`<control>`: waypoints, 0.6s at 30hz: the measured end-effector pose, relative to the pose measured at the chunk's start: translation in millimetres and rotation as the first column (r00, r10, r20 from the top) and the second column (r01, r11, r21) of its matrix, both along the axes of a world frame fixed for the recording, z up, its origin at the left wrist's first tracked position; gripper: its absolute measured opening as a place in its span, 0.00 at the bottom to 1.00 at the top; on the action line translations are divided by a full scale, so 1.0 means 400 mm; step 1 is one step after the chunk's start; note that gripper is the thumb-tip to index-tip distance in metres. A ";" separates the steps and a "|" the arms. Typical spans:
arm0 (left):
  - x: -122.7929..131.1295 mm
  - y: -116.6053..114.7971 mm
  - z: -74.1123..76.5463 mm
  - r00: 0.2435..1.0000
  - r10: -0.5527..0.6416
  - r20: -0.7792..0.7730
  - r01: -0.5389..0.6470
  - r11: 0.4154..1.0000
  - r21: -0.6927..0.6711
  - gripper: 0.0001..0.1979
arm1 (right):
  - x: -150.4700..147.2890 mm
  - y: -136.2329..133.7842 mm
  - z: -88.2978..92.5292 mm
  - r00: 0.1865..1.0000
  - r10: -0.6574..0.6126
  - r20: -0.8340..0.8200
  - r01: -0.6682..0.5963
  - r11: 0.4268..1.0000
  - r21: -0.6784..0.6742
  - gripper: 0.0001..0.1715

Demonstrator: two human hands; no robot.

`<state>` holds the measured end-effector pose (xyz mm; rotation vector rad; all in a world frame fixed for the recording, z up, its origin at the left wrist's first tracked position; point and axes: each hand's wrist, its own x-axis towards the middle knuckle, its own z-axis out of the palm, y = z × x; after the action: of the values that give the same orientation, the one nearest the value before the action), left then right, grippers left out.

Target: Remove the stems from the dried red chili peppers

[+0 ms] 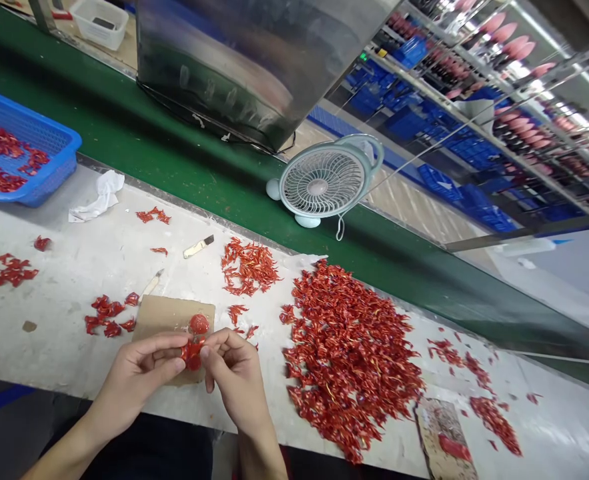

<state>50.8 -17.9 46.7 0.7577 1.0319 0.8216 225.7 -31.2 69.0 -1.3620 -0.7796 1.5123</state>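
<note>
Red clump point(193, 355) is pinched between both hands, over the lower right part of the cardboard point(174, 317). Left hand point(137, 375): fingers point(161, 348) together and extended, their tips against the clump from the left. Right hand point(235, 381): fingers point(227, 345) curled and close together, thumb point(205, 357) pressed on the clump from the right. Both hands clamp it, and their fingertips are almost touching. Clump surface is shiny and crinkled; material cannot be told from this view. Round red blob point(199, 324) sits directly above the clump, over the cardboard; whether it is joined to the clump cannot be told.

Nothing stands between hands and clump. Left of the cardboard, just beside it: small heap of red pieces point(107, 313). Above it: thin blade point(151, 283), near its top edge, and knife point(198, 247), further off. Right of the cardboard: loose red heap point(249, 267) up and to the right, large red pile point(349, 353) further right, both on the white tabletop point(64, 320). Further left, well apart: blue basket point(29, 143) holding red pieces, with white cloth point(99, 197) near it. Beyond the cardboard, past the tabletop's far edge: green belt point(189, 160), then fan point(324, 180) on the belt's far side.
</note>
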 end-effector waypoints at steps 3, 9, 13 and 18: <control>0.004 0.001 0.009 1.000 0.023 -0.018 -0.022 1.000 0.020 0.11 | -0.008 -0.004 0.010 0.998 -0.007 0.055 0.006 1.000 0.010 0.14; 0.015 -0.002 0.011 0.997 0.070 -0.014 -0.070 0.997 0.012 0.11 | -0.023 -0.022 0.012 0.983 -0.088 0.158 0.079 0.995 0.066 0.13; 0.028 -0.007 0.015 0.993 0.110 -0.031 -0.108 0.991 0.074 0.09 | -0.026 -0.032 0.011 0.980 -0.114 0.165 0.107 0.993 0.055 0.12; 0.041 -0.017 0.025 0.993 0.069 -0.092 -0.055 0.987 0.148 0.08 | -0.025 -0.044 0.007 0.977 -0.162 0.137 0.153 0.985 0.076 0.11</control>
<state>67.1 -24.6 56.5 0.8998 1.0950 0.9287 215.8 -48.7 71.8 -1.4602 -0.7833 1.2667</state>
